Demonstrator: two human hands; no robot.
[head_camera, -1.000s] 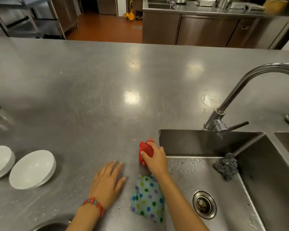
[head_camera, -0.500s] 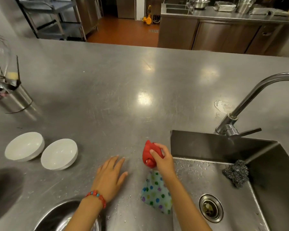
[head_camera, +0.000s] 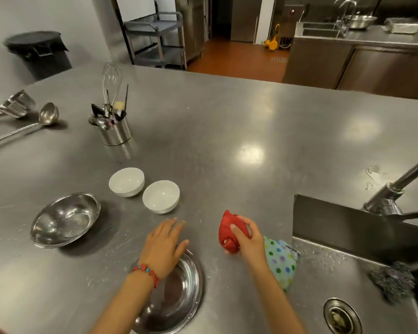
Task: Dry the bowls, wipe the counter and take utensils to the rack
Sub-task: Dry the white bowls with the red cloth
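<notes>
My right hand (head_camera: 247,238) grips a bunched red cloth (head_camera: 228,233) just above the steel counter (head_camera: 227,131), left of the sink. My left hand (head_camera: 163,245) lies flat with spread fingers over the far rim of a steel bowl (head_camera: 179,297) near the front edge. Two white bowls (head_camera: 126,182) (head_camera: 161,196) stand side by side beyond my left hand. A second steel bowl (head_camera: 65,219) sits to their left. A steel utensil holder (head_camera: 115,132) with a whisk and spoons stands further back. Two ladles (head_camera: 47,114) (head_camera: 15,106) lie at the far left.
A polka-dot cloth (head_camera: 281,261) lies under my right forearm at the sink's edge. The sink (head_camera: 348,280) at right holds a steel scourer (head_camera: 392,280) and a drain; the tap (head_camera: 396,186) arches over it. A bin and cart stand beyond the counter.
The view has swung left, bringing the steel bowls, utensil holder and ladles into sight. My right hand still holds the red cloth; my left hand now rests over a steel bowl's rim.
</notes>
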